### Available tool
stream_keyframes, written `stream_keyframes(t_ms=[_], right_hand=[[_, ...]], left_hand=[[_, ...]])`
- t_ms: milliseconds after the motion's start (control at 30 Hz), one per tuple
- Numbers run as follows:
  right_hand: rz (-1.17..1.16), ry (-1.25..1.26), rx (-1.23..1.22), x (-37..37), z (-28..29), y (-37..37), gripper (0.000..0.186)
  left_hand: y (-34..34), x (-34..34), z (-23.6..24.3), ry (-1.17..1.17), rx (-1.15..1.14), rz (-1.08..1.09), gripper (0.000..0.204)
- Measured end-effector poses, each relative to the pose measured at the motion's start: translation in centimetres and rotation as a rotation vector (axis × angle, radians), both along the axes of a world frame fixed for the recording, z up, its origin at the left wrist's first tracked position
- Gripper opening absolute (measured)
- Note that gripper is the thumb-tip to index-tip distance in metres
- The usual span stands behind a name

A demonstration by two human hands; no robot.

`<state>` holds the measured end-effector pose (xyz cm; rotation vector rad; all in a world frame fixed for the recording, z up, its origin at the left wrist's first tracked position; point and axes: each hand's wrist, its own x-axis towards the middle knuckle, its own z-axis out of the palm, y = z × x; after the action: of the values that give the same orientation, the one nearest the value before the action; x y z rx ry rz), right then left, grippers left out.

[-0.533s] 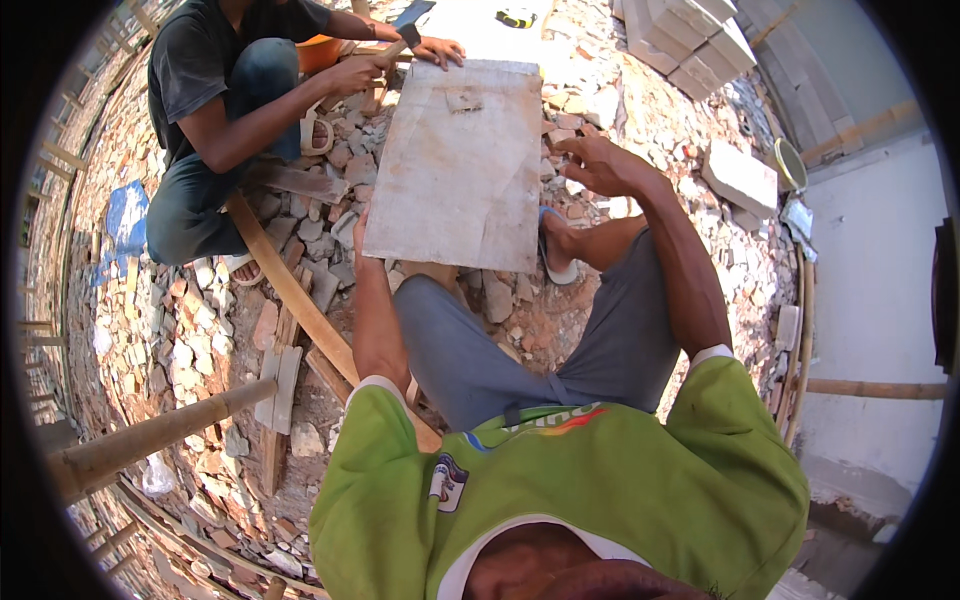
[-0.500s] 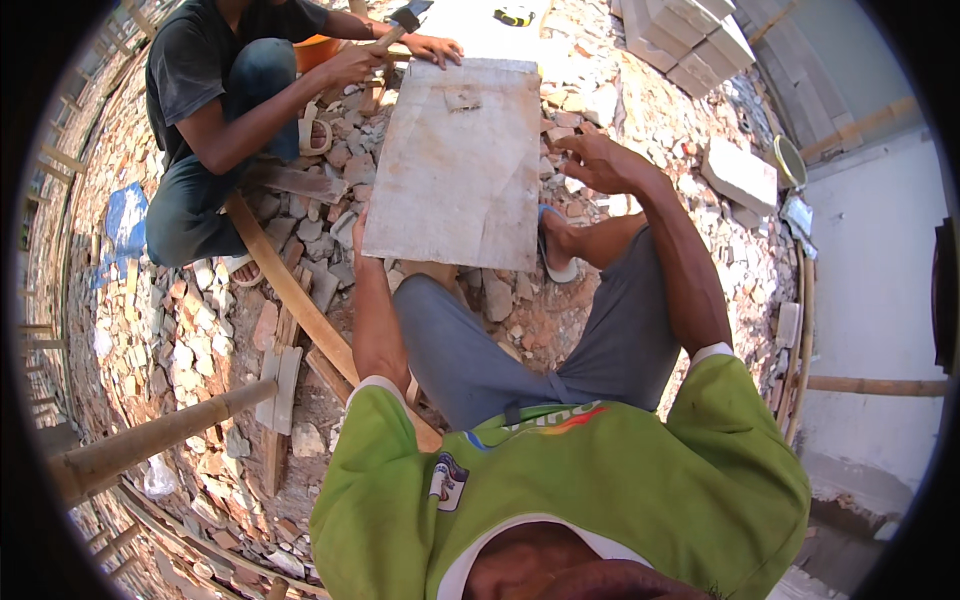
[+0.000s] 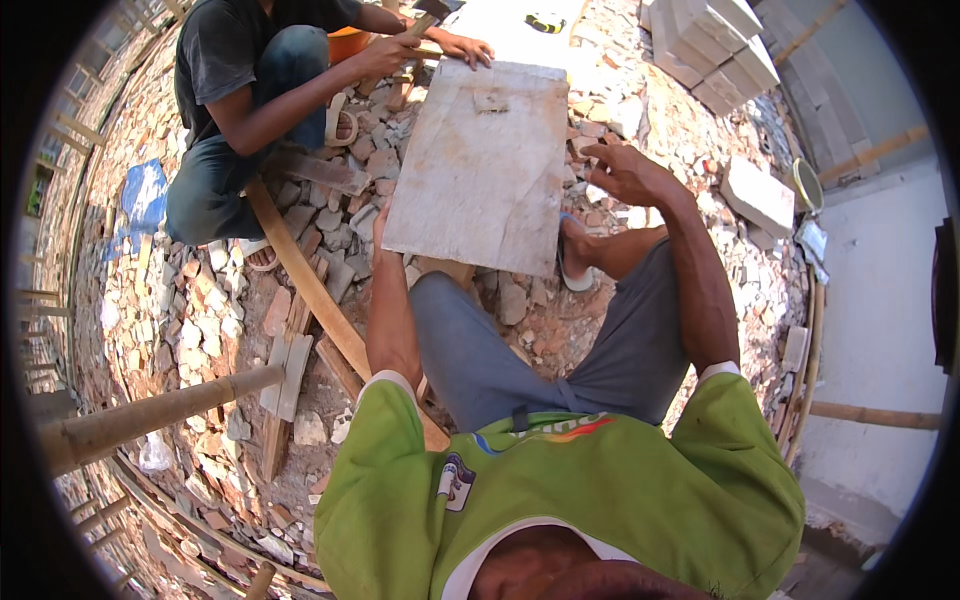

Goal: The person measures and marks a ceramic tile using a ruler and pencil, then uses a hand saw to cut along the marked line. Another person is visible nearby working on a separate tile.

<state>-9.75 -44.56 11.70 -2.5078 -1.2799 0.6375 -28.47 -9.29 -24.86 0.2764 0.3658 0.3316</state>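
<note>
1. The person's left hand (image 3: 381,222) reaches forward along the near-left edge of the board; its fingers are mostly hidden there, so its grip cannot be told.
2. The board (image 3: 475,180), flat, rectangular, pale grey and stained, lies beyond the person's knees, above jagged rubble (image 3: 512,300); its underside is hidden.
3. The right hand (image 3: 628,175), wrist bent, fingers loosely spread and partly curled, hangs empty just beside the board's right edge.
4. Beyond, a co-worker, head cut off, grips a hammer (image 3: 415,28) in 1 hand and rests the other at the board's far-left corner.
</note>
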Motion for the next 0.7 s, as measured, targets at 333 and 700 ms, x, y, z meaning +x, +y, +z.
stream_keyframes(t_ms=[333,700], right_hand=[[0.009,-0.011,0.047,0.1,-0.3,-0.3,0.051],[0.016,-0.019,0.036,0.2,-0.2,-0.6,0.049]], left_hand=[[-0.5,0.0,1.6,0.000,-0.082,0.014,0.044],[-0.5,0.2,1.0,0.005,-0.031,-0.007,0.045]])
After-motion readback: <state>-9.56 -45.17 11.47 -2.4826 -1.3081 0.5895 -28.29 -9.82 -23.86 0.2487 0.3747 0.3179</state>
